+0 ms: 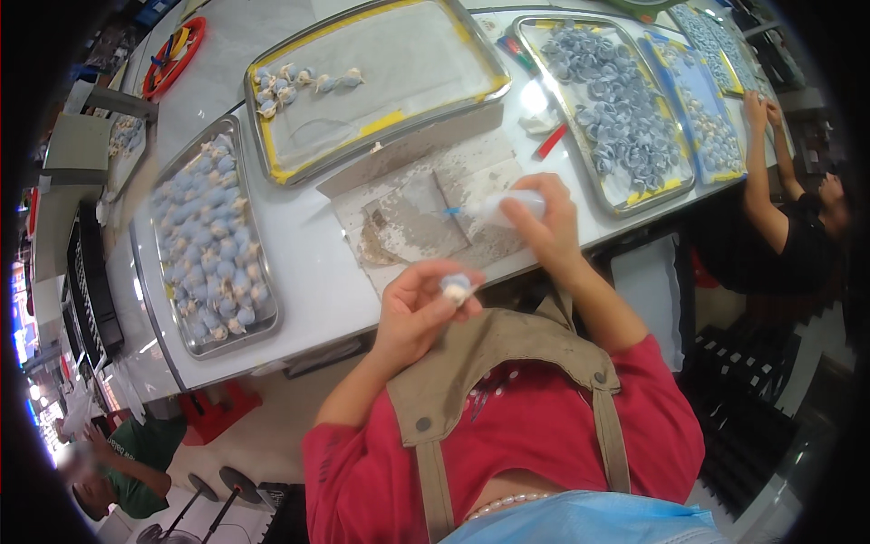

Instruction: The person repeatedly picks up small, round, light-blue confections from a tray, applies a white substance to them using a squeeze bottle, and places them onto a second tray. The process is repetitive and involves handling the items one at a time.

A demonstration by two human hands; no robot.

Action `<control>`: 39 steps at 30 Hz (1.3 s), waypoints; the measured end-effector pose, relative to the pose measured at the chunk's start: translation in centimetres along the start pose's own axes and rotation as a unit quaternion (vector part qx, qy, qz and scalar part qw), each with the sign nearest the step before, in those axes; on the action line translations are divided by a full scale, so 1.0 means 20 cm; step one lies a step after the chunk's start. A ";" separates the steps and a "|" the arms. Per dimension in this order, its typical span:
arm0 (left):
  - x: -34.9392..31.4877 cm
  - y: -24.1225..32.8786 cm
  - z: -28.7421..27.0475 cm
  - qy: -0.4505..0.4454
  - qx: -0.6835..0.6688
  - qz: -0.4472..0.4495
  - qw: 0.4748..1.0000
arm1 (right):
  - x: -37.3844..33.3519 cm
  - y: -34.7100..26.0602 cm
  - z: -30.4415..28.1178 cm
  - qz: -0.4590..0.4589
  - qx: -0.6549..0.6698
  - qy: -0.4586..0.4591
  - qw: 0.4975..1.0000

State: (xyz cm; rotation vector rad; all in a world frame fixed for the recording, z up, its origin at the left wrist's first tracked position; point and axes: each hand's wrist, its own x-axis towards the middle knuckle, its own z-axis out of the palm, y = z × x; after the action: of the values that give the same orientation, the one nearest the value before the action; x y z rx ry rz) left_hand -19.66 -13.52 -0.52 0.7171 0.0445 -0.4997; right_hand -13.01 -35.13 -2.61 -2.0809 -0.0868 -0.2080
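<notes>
My left hand [412,313] pinches a small rounded blue-and-cream piece [456,288] between thumb and fingers, just in front of my apron. Closed around a white squeeze bottle [515,208] with a thin blue nozzle is my right hand [555,227]. The bottle lies tilted, its nozzle pointing left, away from the piece. Beneath the bottle is a stained, open cardboard box [494,166] with dried residue on it. A metal tray [265,334] at the left is packed with similar blue-and-cream pieces. Several more sit at the left end of a larger, paper-lined tray [399,63] beyond the cardboard.
A right-hand tray [654,194] holds many blue-grey curved shells, with a blue-edged tray [729,172] beside it. A red strip-like tool [550,142] lies near the cardboard. A red round basket [186,68] is far left. Another person's hands [759,111] work at the right.
</notes>
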 end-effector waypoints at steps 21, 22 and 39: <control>0.10 -0.05 0.07 0.090 0.046 -0.038 0.994 | 0.52 0.25 -0.42 -0.122 -0.240 0.004 0.963; 0.10 -0.06 0.07 0.106 0.062 -0.037 0.992 | 0.48 0.20 -0.39 -0.049 -0.158 -0.001 0.986; 0.14 -0.11 0.06 0.091 0.149 0.010 0.985 | 0.11 -0.38 -0.08 -0.073 -0.083 -0.384 0.917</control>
State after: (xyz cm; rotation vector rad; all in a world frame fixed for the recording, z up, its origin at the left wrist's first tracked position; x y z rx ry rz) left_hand -18.40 -16.86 -1.48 1.0550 0.1353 -0.4241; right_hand -12.22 -32.74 5.05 -2.2128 -0.7202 0.5443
